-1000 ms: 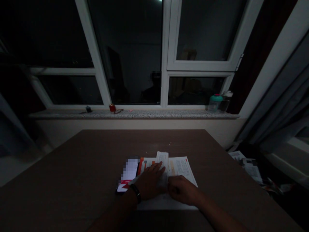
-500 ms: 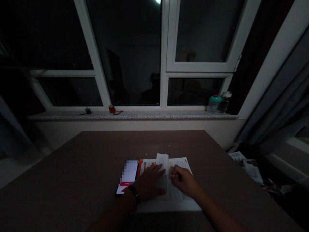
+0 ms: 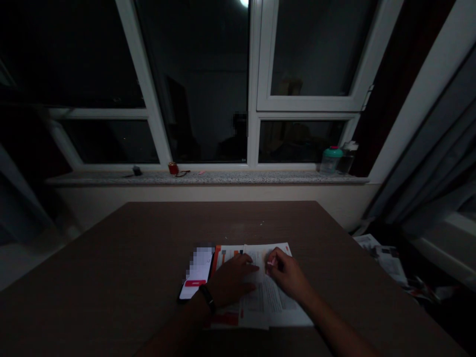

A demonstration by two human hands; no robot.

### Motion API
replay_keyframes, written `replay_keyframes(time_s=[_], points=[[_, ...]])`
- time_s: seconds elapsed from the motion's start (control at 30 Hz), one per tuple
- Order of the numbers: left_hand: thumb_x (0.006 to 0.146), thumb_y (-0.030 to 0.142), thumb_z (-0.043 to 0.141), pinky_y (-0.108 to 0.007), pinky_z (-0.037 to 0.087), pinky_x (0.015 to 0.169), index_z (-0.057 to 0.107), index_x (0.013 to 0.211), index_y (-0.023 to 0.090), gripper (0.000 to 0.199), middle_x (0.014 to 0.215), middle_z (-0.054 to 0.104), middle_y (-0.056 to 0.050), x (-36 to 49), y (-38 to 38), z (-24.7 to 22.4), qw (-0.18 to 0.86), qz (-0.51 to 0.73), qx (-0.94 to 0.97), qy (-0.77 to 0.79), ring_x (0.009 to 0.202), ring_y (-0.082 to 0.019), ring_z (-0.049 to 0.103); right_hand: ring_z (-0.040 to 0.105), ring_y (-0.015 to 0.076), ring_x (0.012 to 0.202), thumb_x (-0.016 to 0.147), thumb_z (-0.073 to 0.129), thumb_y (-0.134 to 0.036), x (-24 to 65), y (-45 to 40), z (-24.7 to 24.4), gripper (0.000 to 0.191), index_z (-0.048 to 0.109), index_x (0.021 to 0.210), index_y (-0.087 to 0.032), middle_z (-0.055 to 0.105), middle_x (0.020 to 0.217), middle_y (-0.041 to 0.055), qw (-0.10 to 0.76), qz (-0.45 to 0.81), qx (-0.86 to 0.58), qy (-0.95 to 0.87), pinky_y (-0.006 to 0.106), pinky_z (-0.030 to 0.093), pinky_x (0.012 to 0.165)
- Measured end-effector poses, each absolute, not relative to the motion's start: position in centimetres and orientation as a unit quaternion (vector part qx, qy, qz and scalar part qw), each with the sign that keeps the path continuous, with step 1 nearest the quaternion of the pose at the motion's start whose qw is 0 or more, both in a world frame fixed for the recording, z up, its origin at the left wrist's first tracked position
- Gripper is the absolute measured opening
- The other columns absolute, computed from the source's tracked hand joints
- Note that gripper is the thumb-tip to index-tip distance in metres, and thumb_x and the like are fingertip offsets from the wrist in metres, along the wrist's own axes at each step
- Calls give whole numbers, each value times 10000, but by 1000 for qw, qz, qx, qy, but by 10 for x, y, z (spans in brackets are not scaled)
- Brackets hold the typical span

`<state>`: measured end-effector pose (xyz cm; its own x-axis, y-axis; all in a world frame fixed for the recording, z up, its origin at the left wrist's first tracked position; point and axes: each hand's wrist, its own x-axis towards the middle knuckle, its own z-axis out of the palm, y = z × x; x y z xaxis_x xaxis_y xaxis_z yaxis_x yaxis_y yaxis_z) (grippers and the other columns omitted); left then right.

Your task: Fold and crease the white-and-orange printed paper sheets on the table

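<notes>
- The left hand [image 3: 230, 281] lay palm down over the printed pages [image 3: 278, 305], its fingers spread wide and holding nothing that could be made out.
- The right hand [image 3: 289, 273] was narrow, thumb and fingers pinched together around a small pink-and-white item [image 3: 271, 261]; what it was could not be told.
- That item was just above or touching the pages, right of the left hand's fingertips; contact could not be made out.
- The printed pages lay flat on the brown surface [image 3: 148, 248], in front of the person, with orange and red print along their left side.
- A narrower sheet [image 3: 255, 310] lay over them, partly under the left hand, its lower end reaching the near edge of the pages.
- A dark wristband [image 3: 207, 297] circled the left wrist.
- Just left of the pages lay a phone [image 3: 197, 275] with its screen lit, a red bar showing across the lower part.
- Beyond the surface ran a speckled windowsill [image 3: 230, 177], below a white-framed window [image 3: 253, 74].
- On the sill stood a small dark container [image 3: 137, 171], a red jar [image 3: 173, 168] and, at the right, a teal-lidded bottle [image 3: 330, 161] beside a white-capped bottle [image 3: 347, 158].
- To the right, past the edge of the surface, lay loose papers [image 3: 388, 263], near a grey curtain [image 3: 412, 168].
</notes>
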<state>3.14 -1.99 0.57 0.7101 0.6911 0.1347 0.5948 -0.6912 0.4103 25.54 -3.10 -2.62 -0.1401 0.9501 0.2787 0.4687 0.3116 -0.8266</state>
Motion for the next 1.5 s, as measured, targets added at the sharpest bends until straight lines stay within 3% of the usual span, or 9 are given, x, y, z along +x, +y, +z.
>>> replay_keyframes(time_s=[0.37, 0.63, 0.93, 1.07, 1.17, 1.23, 1.5], points=[[840, 255, 633, -391, 392, 972, 507, 1303, 158, 490, 1194, 583, -103, 30, -17, -1, 125, 169, 839, 501, 1135, -275, 504, 571, 152, 749, 791, 554, -126, 251, -34, -28, 86, 552, 828, -204, 598, 787, -8, 416, 288, -451, -735, 249, 423, 691], [822, 254, 644, -379, 401, 932, 550, 1264, 203, 456, 1171, 581, -78, 30, -17, -3, 128, 175, 833, 509, 1116, -270, 513, 557, 149, 716, 794, 547, -124, 249, -39, -28, 101, 558, 845, -210, 604, 782, -12, 403, 292, -475, -725, 246, 416, 658], [753, 189, 688, -376, 410, 928, 543, 1248, 242, 519, 1177, 566, -51, 29, -17, -3, 142, 171, 838, 498, 1112, -261, 508, 567, 183, 860, 801, 539, -117, 249, -38, -27, 145, 577, 898, -218, 602, 886, 21, 387, 222, -478, -757, 294, 426, 777], [730, 111, 643, -379, 407, 956, 444, 1355, 268, 675, 1232, 524, -50, 31, -17, -2, 165, 195, 854, 454, 1132, -254, 498, 573, 190, 871, 824, 545, -157, 247, -39, -23, 109, 576, 909, -219, 607, 892, 26, 384, 228, -483, -753, 300, 430, 785], [724, 83, 608, -402, 367, 1021, 277, 1461, 307, 838, 1306, 475, -44, 33, -18, 0, 191, 191, 875, 401, 1200, -256, 451, 586, 184, 826, 858, 540, -222, 247, -38, -21, 40, 577, 872, -215, 621, 848, 16, 397, 254, -486, -736, 290, 435, 758], [729, 79, 590, -421, 334, 1053, 219, 1481, 321, 873, 1341, 451, -39, 35, -20, 2, 203, 176, 888, 373, 1234, -259, 419, 590, 172, 762, 897, 503, -272, 248, -36, -21, 111, 575, 838, -211, 629, 787, 5, 407, 277, -488, -720, 276, 434, 715], [702, 5, 525, -424, 308, 1083, 172, 1491, 354, 932, 1351, 437, -32, 36, -24, 10, 230, 152, 907, 318, 1255, -239, 392, 539, 156, 621, 810, 574, -308, 246, -18, -38, 120, 558, 858, -200, 566, 677, -21, 473, 297, -543, -627, 239, 387, 557]])
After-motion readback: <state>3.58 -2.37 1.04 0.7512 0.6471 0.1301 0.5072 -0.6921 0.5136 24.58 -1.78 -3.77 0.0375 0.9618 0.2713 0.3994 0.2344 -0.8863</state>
